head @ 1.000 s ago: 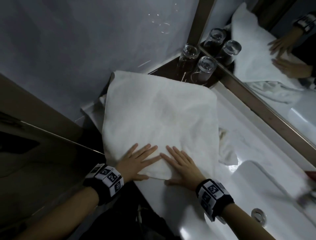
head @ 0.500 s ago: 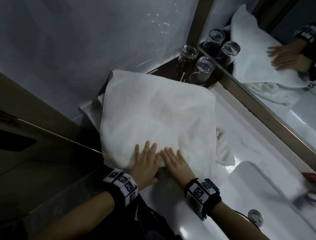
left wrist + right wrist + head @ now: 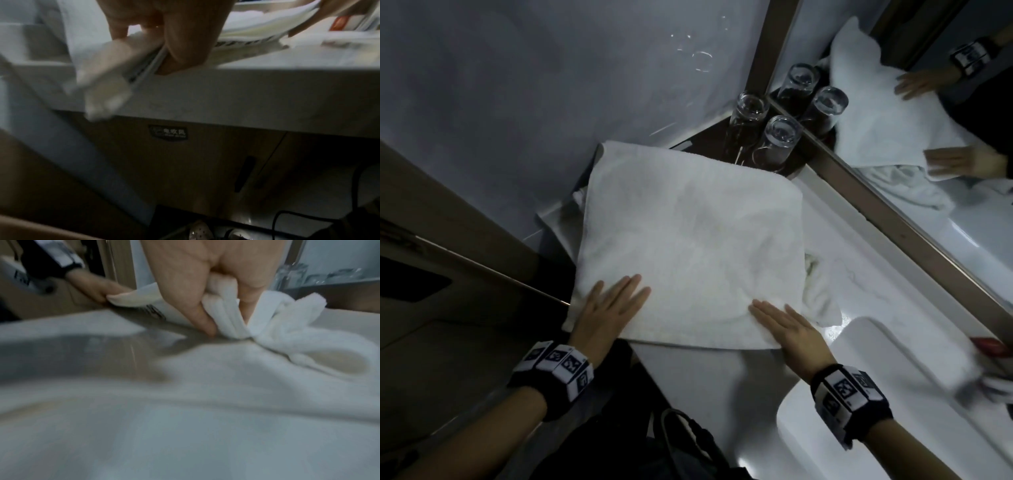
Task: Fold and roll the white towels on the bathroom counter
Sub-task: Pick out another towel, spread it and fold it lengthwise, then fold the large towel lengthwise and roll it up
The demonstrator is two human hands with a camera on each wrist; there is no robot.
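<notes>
A white towel (image 3: 688, 246), folded into a broad square, lies flat on the white counter (image 3: 688, 373). My left hand (image 3: 613, 305) presses flat on its near left corner, fingers straight. That corner (image 3: 102, 78) hangs over the counter's front edge, beside my left thumb (image 3: 185, 53). My right hand (image 3: 787, 329) lies flat on the near right corner. The right thumb (image 3: 203, 321) touches the counter against the layered towel edge (image 3: 224, 318). A second, crumpled white towel (image 3: 822, 294) pokes out from under the right side.
Two upturned glasses (image 3: 777, 140) stand on a dark tray in the back corner, by the mirror (image 3: 928, 192). A white sink basin (image 3: 859, 394) lies near right, with a red object (image 3: 989, 344) at its far side. A grey wall (image 3: 551, 85) bounds the left.
Both hands lay side by side at the middle of the towel's near edge. They have slid apart along that edge, the left to the left corner, the right to the right corner.
</notes>
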